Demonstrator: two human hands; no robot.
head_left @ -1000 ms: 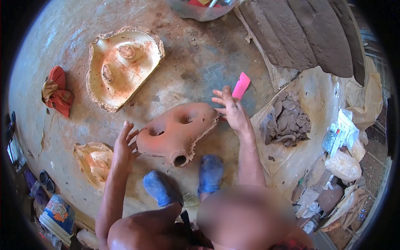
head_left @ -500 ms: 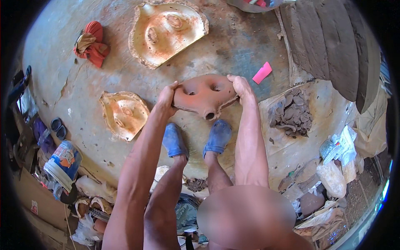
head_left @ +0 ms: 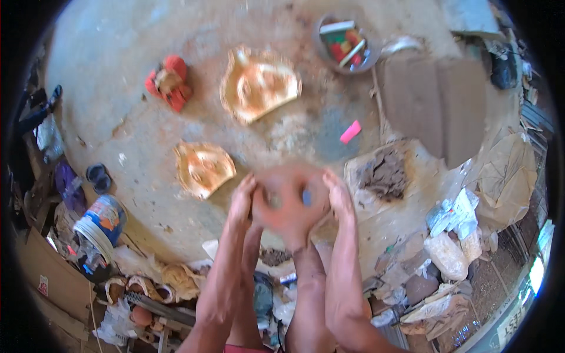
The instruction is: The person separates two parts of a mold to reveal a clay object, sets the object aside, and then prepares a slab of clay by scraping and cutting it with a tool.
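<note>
Between my two hands is a reddish-brown hollow clay piece [head_left: 288,203] with two round holes through it and a narrower end toward me. My left hand [head_left: 240,201] grips its left edge, and my right hand [head_left: 338,191] presses on its right edge. It is held up above the floor, slightly blurred, and the floor and a bit of blue shoe show through the holes. Ahead on the left lie two cream, orange-stained moulds, a larger mould [head_left: 276,88] and a smaller mould [head_left: 206,170], both with raised lumps inside.
A torn heap of dark clay [head_left: 384,175] lies right of my hands, near a pink piece [head_left: 351,132]. Farther right are grey-brown clay slabs [head_left: 432,109]. A bowl of coloured items [head_left: 347,44] stands at the back, a red cloth bundle [head_left: 169,82] at left. Clutter and a bucket [head_left: 101,220] line the near edges.
Both hands have raised the clay piece and drawn it toward me, so it now covers my shoes. The view has shifted, bringing the whole bowl into sight.
</note>
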